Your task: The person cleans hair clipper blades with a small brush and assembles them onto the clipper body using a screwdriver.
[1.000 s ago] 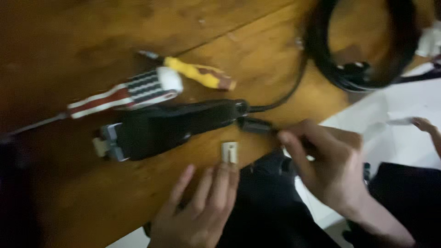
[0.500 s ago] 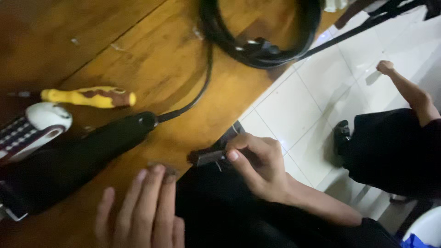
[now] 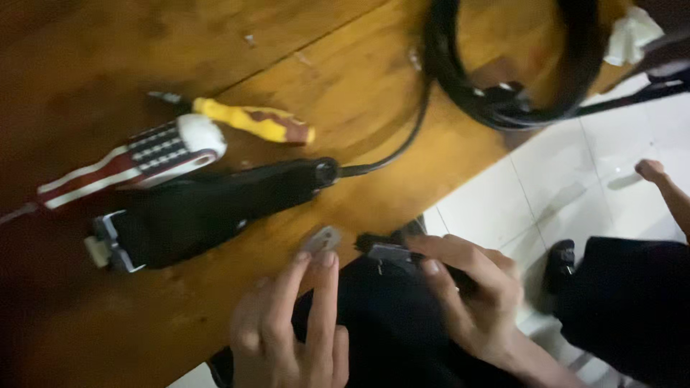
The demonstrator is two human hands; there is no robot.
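On the wooden table (image 3: 108, 57), the black hair clipper (image 3: 208, 212) serves as the landmark — its long axis runs from lower left to upper right, blade end at the left, black cord (image 3: 392, 154) leaving its right end toward a coiled cable (image 3: 503, 93) up at the table's far edge. Just above the clipper lie a screwdriver with a red-and-white striped handle (image 3: 122, 169) and, beyond it, a yellow-handled screwdriver (image 3: 251, 122); no packages or labels show. The table is dark brown planks; right of it is a white tiled floor (image 3: 546, 179). Below the clipper's right end, the left hand (image 3: 291, 327) has its fingers extended and close together, two fingertips touching a small grey metal piece (image 3: 321, 239). The right hand (image 3: 460, 294) pinches a small black part (image 3: 388, 251) at the table's edge.
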